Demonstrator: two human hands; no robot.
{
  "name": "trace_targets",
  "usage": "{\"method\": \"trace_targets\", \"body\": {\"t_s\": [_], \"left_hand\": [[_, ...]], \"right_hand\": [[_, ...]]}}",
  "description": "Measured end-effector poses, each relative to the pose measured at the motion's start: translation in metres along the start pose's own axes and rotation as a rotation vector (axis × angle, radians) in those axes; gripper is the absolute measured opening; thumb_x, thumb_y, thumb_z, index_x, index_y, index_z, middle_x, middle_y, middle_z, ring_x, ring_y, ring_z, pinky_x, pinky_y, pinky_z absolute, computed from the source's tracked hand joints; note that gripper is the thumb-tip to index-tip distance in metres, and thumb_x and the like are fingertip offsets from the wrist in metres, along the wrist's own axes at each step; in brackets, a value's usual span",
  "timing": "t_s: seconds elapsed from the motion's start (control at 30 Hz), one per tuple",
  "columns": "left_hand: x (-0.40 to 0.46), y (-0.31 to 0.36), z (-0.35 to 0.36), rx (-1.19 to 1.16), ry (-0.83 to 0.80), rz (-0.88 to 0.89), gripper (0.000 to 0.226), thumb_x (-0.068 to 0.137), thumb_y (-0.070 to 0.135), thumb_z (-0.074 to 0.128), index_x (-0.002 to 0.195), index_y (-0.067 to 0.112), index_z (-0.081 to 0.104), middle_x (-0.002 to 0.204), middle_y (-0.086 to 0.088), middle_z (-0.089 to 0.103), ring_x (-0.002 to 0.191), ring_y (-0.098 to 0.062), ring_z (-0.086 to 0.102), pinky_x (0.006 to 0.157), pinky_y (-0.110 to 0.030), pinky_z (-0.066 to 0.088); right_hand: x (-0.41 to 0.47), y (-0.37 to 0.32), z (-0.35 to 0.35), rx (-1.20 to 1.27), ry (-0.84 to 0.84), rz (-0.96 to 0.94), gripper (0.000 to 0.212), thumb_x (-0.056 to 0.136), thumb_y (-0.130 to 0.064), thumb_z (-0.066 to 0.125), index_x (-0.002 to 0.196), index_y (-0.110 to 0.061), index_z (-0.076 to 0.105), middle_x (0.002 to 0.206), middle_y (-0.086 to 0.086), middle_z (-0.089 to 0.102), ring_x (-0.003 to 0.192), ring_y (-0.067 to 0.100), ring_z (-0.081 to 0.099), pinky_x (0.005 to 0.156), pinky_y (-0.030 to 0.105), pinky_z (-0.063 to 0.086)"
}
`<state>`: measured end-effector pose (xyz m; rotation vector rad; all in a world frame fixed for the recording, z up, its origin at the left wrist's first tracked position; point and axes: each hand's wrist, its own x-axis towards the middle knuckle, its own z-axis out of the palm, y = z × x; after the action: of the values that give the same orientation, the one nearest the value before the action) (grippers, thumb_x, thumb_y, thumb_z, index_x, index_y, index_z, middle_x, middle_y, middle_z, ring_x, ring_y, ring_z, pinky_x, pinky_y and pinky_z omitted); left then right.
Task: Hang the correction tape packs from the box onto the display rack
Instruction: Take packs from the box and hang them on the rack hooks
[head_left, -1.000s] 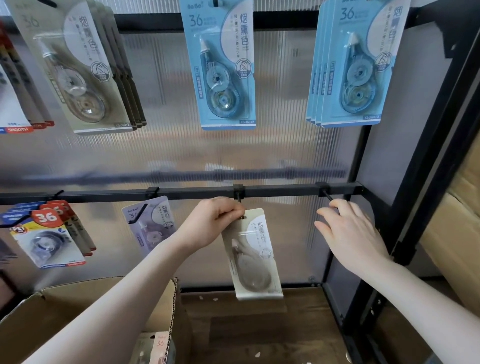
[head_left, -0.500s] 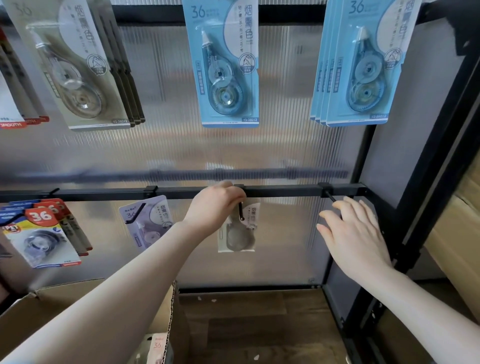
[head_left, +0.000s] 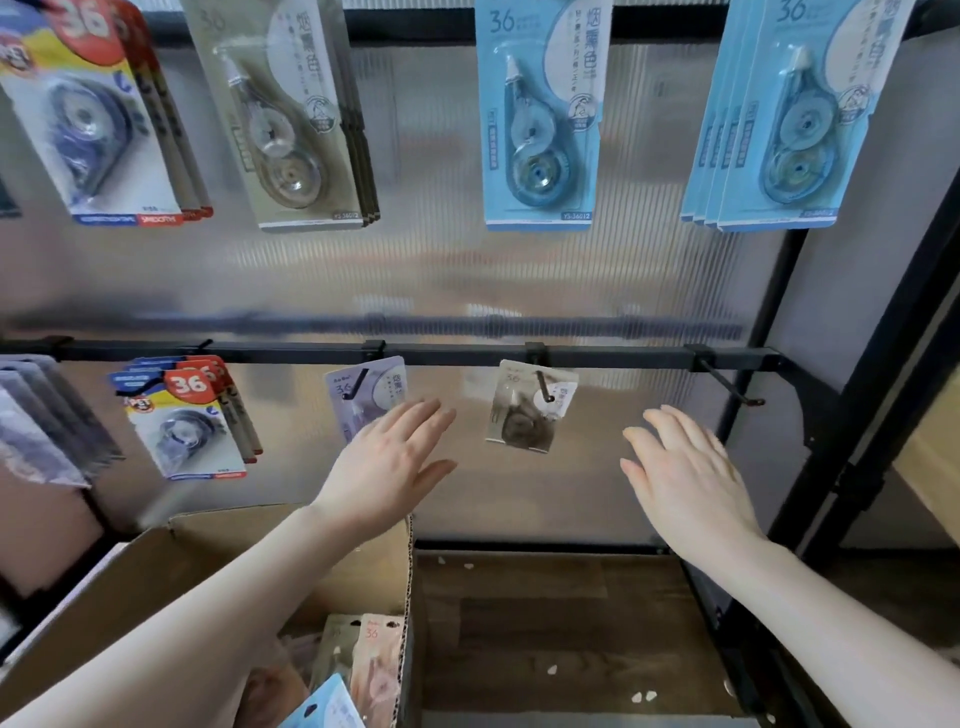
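A beige correction tape pack (head_left: 527, 408) hangs on the middle hook of the lower black rail (head_left: 447, 356). My left hand (head_left: 387, 462) hovers below and left of it, fingers straight, holding nothing. My right hand (head_left: 683, 470) is spread flat to the pack's right, also empty. A lilac pack (head_left: 363, 389) hangs one hook to the left, partly behind my left fingers. The cardboard box (head_left: 208, 561) sits at the bottom left with pink, beige and blue packs (head_left: 363, 660) inside.
A bare hook (head_left: 727, 384) sticks out at the rail's right end. The upper row holds beige packs (head_left: 291, 114) and blue packs (head_left: 540, 114). Red and yellow packs (head_left: 187, 421) hang at lower left. A black frame post (head_left: 883, 322) stands at right, over a wooden shelf (head_left: 561, 623).
My left hand slid the beige pack onto the middle hook, let go and drew back down and left. My right hand left the rail and pulled back. The view shifted left.
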<state>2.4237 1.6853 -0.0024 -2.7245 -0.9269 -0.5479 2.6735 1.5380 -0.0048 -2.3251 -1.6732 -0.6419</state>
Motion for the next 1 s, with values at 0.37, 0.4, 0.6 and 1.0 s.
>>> {"method": "trace_targets", "body": {"t_s": [0.37,0.4,0.6,1.0], "left_hand": [[-0.114,-0.084,-0.003,0.129,-0.141,-0.099,0.052,0.083,0.045,0.057,0.126,0.015,0.056,0.124,-0.009,0.061,0.111,-0.028,0.06,0.083,-0.039,0.053],[-0.122,-0.092,-0.002,0.119,-0.155,-0.12,0.053,0.083,0.045,0.059,0.128,0.016,0.055,0.127,-0.009,0.059,0.114,-0.028,0.058,0.086,-0.04,0.051],[-0.162,-0.136,0.006,0.07,-0.198,-0.245,0.055,0.09,0.052,0.041,0.133,0.018,0.05,0.134,-0.006,0.052,0.124,-0.025,0.049,0.097,-0.037,0.044],[-0.212,-0.184,0.043,-0.02,-0.412,-0.32,0.062,0.095,0.051,0.036,0.148,0.023,0.02,0.154,-0.001,0.021,0.141,-0.019,0.017,0.113,-0.031,0.018]], "right_hand": [[-0.009,-0.119,0.025,0.169,-0.205,-0.099,0.038,0.099,-0.037,0.037,0.132,-0.019,0.042,0.134,0.002,0.041,0.126,0.021,0.037,0.102,0.033,0.033],[-0.008,-0.13,0.026,0.175,-0.219,-0.113,0.038,0.099,-0.038,0.037,0.132,-0.019,0.041,0.133,0.001,0.041,0.126,0.022,0.037,0.101,0.033,0.033],[0.0,-0.193,0.035,0.183,-0.275,-0.167,0.039,0.098,-0.038,0.037,0.132,-0.019,0.04,0.132,0.001,0.042,0.125,0.023,0.037,0.1,0.034,0.032],[-0.006,-0.288,0.073,0.176,-0.383,-0.278,0.04,0.099,-0.037,0.036,0.135,-0.019,0.039,0.135,0.002,0.042,0.127,0.021,0.038,0.103,0.033,0.032]]}}
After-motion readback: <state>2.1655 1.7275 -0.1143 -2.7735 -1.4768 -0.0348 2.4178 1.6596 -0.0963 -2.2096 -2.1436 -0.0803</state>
